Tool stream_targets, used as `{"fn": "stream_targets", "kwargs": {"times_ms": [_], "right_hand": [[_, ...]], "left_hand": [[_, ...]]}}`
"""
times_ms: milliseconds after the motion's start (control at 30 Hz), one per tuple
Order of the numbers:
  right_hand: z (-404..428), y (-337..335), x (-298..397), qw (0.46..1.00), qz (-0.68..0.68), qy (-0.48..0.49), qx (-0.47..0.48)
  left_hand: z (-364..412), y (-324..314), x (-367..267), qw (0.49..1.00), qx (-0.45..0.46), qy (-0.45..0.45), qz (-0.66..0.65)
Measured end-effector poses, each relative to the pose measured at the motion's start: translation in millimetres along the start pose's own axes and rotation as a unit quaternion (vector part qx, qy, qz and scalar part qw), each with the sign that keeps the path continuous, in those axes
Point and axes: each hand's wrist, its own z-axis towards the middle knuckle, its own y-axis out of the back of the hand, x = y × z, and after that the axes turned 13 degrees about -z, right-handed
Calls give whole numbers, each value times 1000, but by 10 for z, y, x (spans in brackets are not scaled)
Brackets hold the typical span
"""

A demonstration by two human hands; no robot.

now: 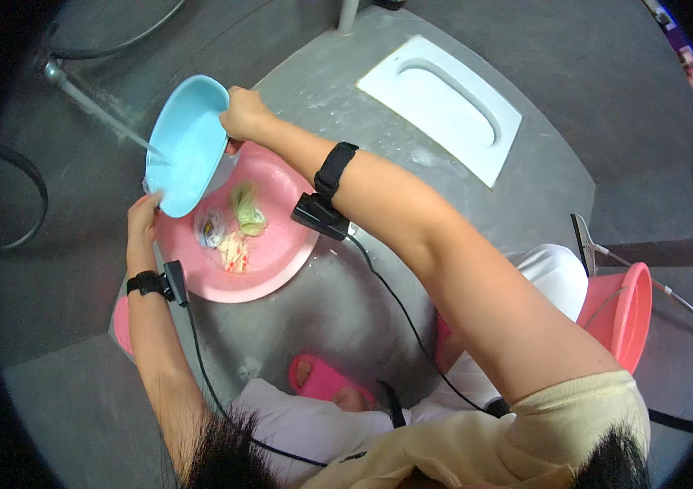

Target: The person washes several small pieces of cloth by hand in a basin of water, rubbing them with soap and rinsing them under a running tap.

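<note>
A light blue plastic basin (190,134) is gripped at its near rim by my left hand (143,215) and at its far right rim by my right hand (243,115). Water streams from a wall tap (52,69) into this basin, which tilts above a large pink basin (288,235) on the floor. Inside the pink basin lie a crumpled green cloth (247,208), a pale cloth with red marks (234,252) and a bluish-white bundle (209,227). The blue basin hides part of the pink one.
A white squat toilet (444,110) is set in the raised grey floor. At right, a pink bucket (621,318) lies near a squeegee (584,244) with a long handle. Black hoses (22,165) hang along the left wall. Cables run from both my wrist devices (322,215).
</note>
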Motion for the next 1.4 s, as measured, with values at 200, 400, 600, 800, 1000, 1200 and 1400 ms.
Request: {"fn": "stream_targets", "kwargs": {"times_ms": [200,400,600,800,1000,1200,1400], "right_hand": [[220,66,-753,998,-17,64,-14],[58,-63,-810,964,261,8,56],[210,-245,-493,829,-290,294,-378],[579,-693,-467,845,-501,184,-39],[159,-977,-162,872,-397,269,-98],[48,-310,-541,991,-124,-30,-31],[-23,-83,-658,989,144,-22,-28]], "left_hand": [[-338,-243,-102,963,174,90,-186],[-497,-212,5,948,217,27,-232],[-439,-249,-2,944,145,59,-289],[-349,-417,82,949,110,36,-293],[-376,-71,-5,954,80,37,-287],[-489,-229,36,956,53,59,-284],[-724,-480,-103,946,176,55,-267]]}}
